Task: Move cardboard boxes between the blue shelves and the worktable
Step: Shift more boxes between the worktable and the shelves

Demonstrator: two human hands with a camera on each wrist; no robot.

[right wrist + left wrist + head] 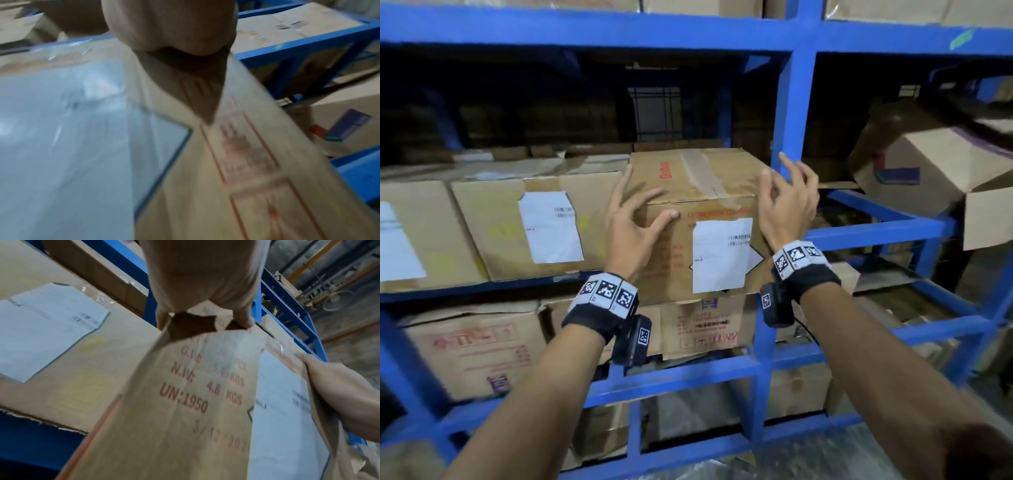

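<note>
A brown cardboard box (709, 181) with red print, brown tape and a white label juts forward from the middle level of the blue shelves (599, 31). My left hand (643, 202) lies on its top front left corner with spread fingers, the thumb on the front face. At the box's top right corner, my right hand (787, 192) has loosely spread fingers and holds nothing. In the left wrist view, the left hand (201, 280) touches the top edge of the box (185, 402). The blurred right wrist view shows the right hand (168, 24) over the box (246, 162).
Labelled boxes (524, 226) stand close against the box's left side on the same level. A blue upright (794, 120) rises just right of it. In the right bay sits a tilted box (928, 171). More boxes (476, 349) fill the lower level.
</note>
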